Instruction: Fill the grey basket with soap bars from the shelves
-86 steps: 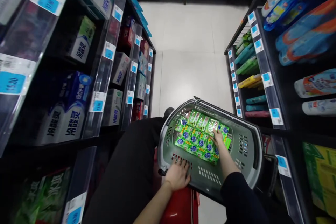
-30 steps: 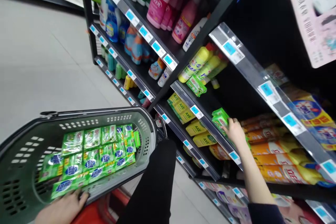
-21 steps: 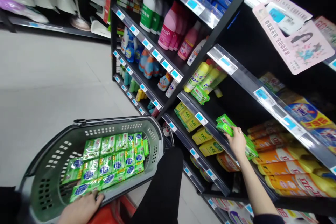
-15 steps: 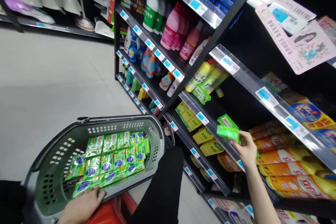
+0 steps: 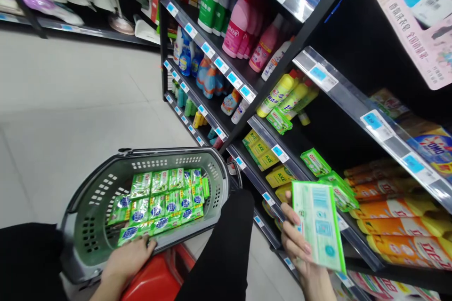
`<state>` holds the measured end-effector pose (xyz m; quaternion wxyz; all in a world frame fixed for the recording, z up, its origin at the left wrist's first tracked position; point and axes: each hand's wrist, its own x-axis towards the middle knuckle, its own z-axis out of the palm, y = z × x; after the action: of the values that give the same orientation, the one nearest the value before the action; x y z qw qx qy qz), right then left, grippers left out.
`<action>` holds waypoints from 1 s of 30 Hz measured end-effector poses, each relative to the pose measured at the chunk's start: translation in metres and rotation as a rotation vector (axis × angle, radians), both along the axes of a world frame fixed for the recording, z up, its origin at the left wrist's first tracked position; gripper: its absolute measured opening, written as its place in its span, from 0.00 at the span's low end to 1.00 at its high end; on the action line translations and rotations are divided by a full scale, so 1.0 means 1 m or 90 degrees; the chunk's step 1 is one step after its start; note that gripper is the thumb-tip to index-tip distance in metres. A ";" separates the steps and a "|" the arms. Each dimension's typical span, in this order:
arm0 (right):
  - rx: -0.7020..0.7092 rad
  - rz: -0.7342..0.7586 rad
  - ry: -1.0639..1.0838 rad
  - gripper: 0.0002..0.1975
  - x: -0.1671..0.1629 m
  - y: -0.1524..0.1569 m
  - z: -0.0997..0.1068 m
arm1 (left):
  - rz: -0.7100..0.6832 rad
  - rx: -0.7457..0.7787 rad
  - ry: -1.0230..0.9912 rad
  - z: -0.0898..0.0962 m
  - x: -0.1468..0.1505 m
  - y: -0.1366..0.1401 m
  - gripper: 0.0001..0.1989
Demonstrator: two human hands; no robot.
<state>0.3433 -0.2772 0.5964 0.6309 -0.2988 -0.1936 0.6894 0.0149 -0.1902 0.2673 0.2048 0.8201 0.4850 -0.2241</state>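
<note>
My right hand [image 5: 298,244] grips a flat green-and-white soap pack [image 5: 319,225], its printed back with a barcode turned towards me. Behind it on the shelf lie two more green soap packs, one [image 5: 315,162] further back and another [image 5: 339,190] partly covered by the held pack. My left hand [image 5: 129,256] is closed over the near rim of a grey-green shopping basket [image 5: 86,258]; its fingertips are partly hidden. Inside the basket, several green soap packs [image 5: 160,204] with blue and red lettering are laid in rows.
A red object [image 5: 155,275] stands under the basket's near side. Black shelves hold yellow bottles [image 5: 278,94], AXE packs [image 5: 261,148], orange pouches [image 5: 406,221] and a lone green pack [image 5: 279,120]. A pink sign [image 5: 416,19] hangs at upper right. My black-clad knee [image 5: 226,240] is beside the basket.
My right hand has drawn back from the shelf towards me with a green soap pack, now turned broad side to me. The view has shifted slightly; my left hand stays on the basket rim.
</note>
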 end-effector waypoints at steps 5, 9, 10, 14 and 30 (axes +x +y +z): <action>-0.027 -0.010 0.073 0.33 0.005 0.006 -0.029 | 0.053 -0.009 -0.025 0.006 0.001 -0.005 0.27; -0.166 -0.087 -0.071 0.33 0.008 0.024 -0.061 | 0.212 -0.013 -0.077 -0.002 0.003 -0.012 0.26; -0.207 -0.080 -0.107 0.30 0.006 0.031 -0.073 | 0.227 -0.008 -0.080 -0.005 0.003 -0.014 0.27; -0.298 0.077 -0.182 0.34 -0.010 0.067 -0.130 | 0.252 0.005 -0.091 -0.014 0.004 -0.018 0.25; -0.459 0.244 -0.541 0.20 -0.087 0.259 -0.385 | 0.282 -0.060 -0.110 -0.016 0.001 -0.023 0.21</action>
<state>0.2563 -0.0184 0.2109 0.2209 -0.7043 -0.2336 0.6329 0.0160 -0.2134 0.2514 0.3277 0.6997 0.6225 -0.1248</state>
